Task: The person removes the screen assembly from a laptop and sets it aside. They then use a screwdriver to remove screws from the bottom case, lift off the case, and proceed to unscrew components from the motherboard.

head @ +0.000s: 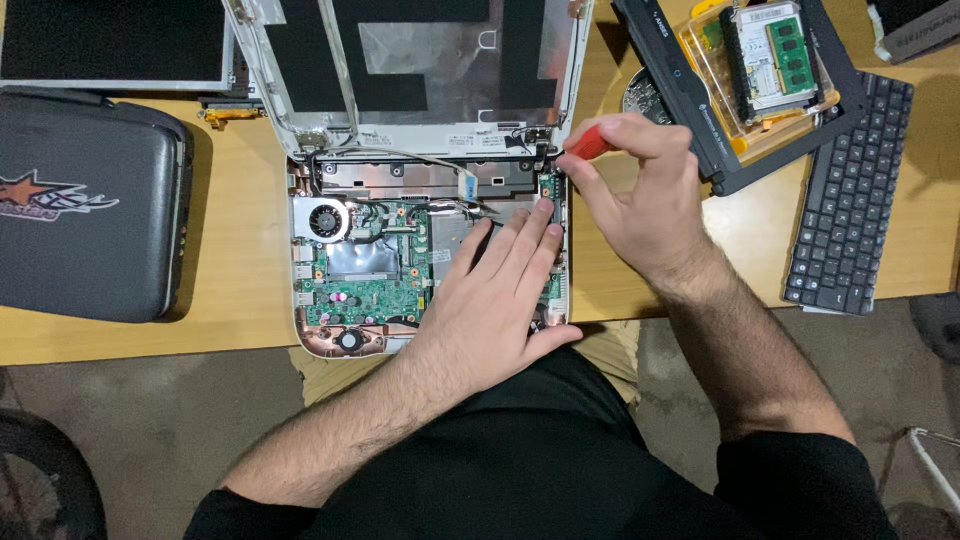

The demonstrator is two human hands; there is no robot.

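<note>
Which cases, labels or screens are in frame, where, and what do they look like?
Detached screen panel: top left on the table, flat dark rectangle, pale frame.
Zip case: left edge, dark grey rounded rectangle with a star logo in orange and white.
Clear parts box: top right, yellow-tinted plastic, green memory module inside.
Laptop lid shell: top centre, screen removed, white frame, black and silver backing.

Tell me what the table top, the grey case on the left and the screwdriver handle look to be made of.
Table top: light wood or wood-look laminate, smooth and matte; faint grain, so either fits.
Grey case: moulded semi-rigid shell, likely fabric-covered foam or plastic; rounded edges, dull sheen.
Screwdriver handle, gripped in the right hand: red plastic, probably; glossy and evenly coloured, mostly hidden.
</note>
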